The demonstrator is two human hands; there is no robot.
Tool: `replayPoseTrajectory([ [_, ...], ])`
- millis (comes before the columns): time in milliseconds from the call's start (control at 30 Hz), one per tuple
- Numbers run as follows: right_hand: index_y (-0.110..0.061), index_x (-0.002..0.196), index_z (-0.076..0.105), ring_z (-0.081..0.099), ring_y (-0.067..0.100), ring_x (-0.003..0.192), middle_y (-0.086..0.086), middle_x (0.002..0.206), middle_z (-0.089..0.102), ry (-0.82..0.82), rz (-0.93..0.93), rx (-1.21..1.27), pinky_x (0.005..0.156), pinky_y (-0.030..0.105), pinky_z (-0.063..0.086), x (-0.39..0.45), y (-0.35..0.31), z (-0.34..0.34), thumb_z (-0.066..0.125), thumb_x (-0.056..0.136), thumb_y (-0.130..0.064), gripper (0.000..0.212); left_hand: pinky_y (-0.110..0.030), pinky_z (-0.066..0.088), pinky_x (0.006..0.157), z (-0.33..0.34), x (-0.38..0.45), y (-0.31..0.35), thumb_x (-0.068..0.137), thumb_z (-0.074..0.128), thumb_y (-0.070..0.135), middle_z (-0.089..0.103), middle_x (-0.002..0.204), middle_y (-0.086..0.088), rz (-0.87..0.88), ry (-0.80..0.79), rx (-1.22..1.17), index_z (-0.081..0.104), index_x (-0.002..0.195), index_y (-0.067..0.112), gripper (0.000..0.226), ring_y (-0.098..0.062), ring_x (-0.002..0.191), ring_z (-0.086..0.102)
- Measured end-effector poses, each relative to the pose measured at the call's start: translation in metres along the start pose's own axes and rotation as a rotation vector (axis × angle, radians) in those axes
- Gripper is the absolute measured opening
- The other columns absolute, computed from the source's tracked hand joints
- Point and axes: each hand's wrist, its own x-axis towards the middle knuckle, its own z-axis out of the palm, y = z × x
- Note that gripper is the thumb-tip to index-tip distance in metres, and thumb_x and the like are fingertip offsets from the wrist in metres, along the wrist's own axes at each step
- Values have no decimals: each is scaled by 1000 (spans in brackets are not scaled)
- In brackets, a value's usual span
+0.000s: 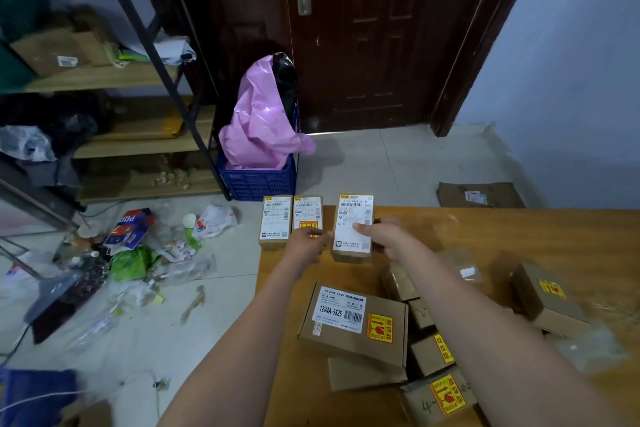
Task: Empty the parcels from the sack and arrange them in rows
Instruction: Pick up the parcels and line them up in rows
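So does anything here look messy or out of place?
Yes. Litter, bags and wrappers, is strewn over the floor left of the table, and the near boxes lie heaped at odd angles, unlike the row at the far edge.

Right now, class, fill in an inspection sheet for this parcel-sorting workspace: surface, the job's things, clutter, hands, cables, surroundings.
Surface: wooden table, far right part bare.
Job's things: two labelled parcels stand side by side at the table's far edge; a third parcel is being set down right of them. An unsorted heap of boxes lies nearer the person. No sack seen.
Clutter: wrappers and plastic litter on the floor to the left.
Hands: left hand rests on the second parcel; right hand grips the third.
Cables: thin white cord on the floor, lower left.
Surroundings: dark door, shelving, blue crate holding a pink bag, flattened carton.
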Motion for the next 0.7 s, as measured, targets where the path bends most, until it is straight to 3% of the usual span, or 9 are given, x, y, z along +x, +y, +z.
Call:
replayPoseTrajectory([
  [67, -7, 105, 62, 70, 30, 102, 15, 120, 70, 43, -7, -43, 68, 36, 59, 7, -1, 6, 75, 87, -10, 22, -32, 56, 74, -7, 7, -8, 92, 66, 28, 67, 119, -10, 29, 98, 45, 68, 104, 16, 17, -28, 106, 63],
  [133, -8, 101, 59, 68, 31, 109, 16, 123, 68, 66, -11, -77, 62, 32, 56, 15, -3, 13, 72, 89, -9, 18, -27, 51, 65, -15, 11, -13, 93, 62, 23, 68, 117, -9, 63, 176, 126, 69, 104, 15, 15, -28, 102, 64],
  [200, -7, 104, 60, 67, 32, 111, 15, 126, 67, 71, -18, -119, 69, 34, 57, 25, -3, 18, 71, 89, -7, 19, -25, 48, 61, -24, 18, -18, 94, 59, 19, 70, 110, -10, 90, 241, 206, 69, 106, 13, 17, -26, 94, 65],
  [300, -5, 122, 61, 67, 31, 111, 14, 128, 66, 81, -17, -221, 66, 31, 57, 46, 0, 25, 71, 90, -9, 33, -30, 52, 72, -38, 33, -24, 93, 59, 20, 71, 106, -8, 64, 354, 287, 67, 109, 14, 19, -27, 97, 65],
  [400, -6, 126, 59, 67, 32, 112, 14, 130, 65, 77, 13, -262, 75, 34, 58, 70, 4, 31, 69, 91, -8, 36, -40, 51, 85, -50, 52, -32, 91, 62, 24, 65, 117, -11, 9, 467, 364, 62, 119, 15, 29, -32, 111, 58],
  [567, -5, 128, 59, 66, 32, 113, 14, 131, 64, 65, 60, -304, 72, 33, 56, 105, 7, 41, 68, 92, -8, 37, -44, 44, 95, -63, 83, -34, 91, 64, 28, 51, 132, -17, -35, 511, 372, 50, 135, 15, 47, -36, 124, 45],
  [700, -5, 127, 61, 67, 31, 111, 13, 130, 65, 80, 68, -352, 79, 37, 58, 129, 11, 46, 69, 92, -9, 36, -44, 42, 100, -69, 112, -36, 89, 68, 31, 50, 136, -16, -42, 440, 301, 43, 141, 16, 59, -36, 127, 45],
])
